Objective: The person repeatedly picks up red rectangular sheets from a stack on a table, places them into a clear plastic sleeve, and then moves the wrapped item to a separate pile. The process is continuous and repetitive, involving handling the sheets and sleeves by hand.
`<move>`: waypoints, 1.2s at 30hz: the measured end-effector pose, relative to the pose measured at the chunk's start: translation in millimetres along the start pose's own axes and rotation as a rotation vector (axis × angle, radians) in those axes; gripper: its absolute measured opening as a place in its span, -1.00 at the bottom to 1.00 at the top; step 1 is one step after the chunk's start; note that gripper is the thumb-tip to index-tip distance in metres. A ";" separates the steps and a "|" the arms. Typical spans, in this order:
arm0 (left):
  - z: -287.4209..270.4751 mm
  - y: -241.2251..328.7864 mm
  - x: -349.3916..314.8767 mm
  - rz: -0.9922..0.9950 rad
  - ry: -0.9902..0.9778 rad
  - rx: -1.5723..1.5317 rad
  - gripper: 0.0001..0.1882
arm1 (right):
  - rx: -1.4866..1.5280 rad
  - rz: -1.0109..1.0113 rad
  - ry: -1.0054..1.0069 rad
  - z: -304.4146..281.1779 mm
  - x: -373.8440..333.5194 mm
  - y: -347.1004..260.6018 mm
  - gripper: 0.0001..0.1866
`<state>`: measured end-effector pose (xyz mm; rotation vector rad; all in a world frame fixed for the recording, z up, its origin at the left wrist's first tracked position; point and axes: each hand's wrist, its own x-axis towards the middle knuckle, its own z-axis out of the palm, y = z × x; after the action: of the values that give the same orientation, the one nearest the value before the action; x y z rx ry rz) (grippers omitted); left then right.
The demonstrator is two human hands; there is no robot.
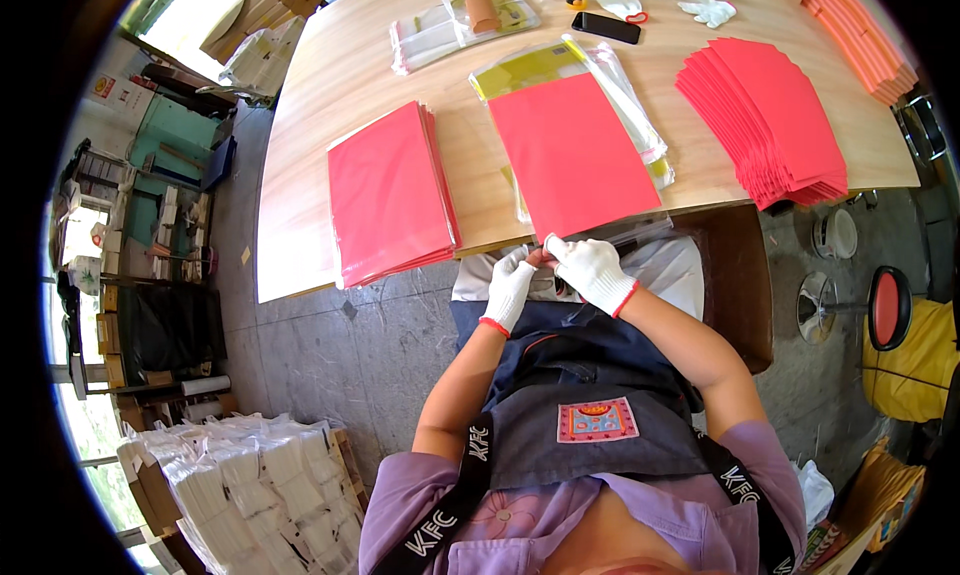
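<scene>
My left hand (509,287) and my right hand (595,272), both in white knit gloves with red cuffs, meet at the table's near edge. Their fingertips are pinched together by the lower left corner of a red sheet (572,155). Bare fingertips show on the left hand; whatever the fingers hold is too small to make out. Under the red sheet lies a stack of clear plastic sleeves (632,100) with an olive-yellow band, and a clear edge sticks out near my right hand. To the left rests a stack of red sheets in clear sleeves (391,190).
A fanned pile of red folders (765,115) lies on the right of the table (290,205). Farther back are more clear sleeves (425,40) with a brown roll (482,11), a black phone (606,28), and red-handled scissors (637,17). A stool (888,308) stands at the right.
</scene>
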<state>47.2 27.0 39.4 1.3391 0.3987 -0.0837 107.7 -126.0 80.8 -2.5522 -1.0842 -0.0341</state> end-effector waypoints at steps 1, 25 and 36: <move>-0.3 1.0 1.2 -0.008 -0.006 -0.010 -0.83 | -0.056 -0.026 0.004 1.5 2.9 -1.6 -0.81; -11.5 15.9 0.3 0.987 0.211 1.213 -0.81 | -0.084 0.291 0.020 -83.0 -100.8 119.0 -0.65; -16.9 0.9 -9.7 0.194 0.268 -0.147 -0.75 | 0.635 0.675 0.207 -23.0 -39.3 94.6 -0.70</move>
<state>34.5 41.8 40.4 1.2395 0.4886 0.2839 149.0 -221.3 65.3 -2.1267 -0.0809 0.1855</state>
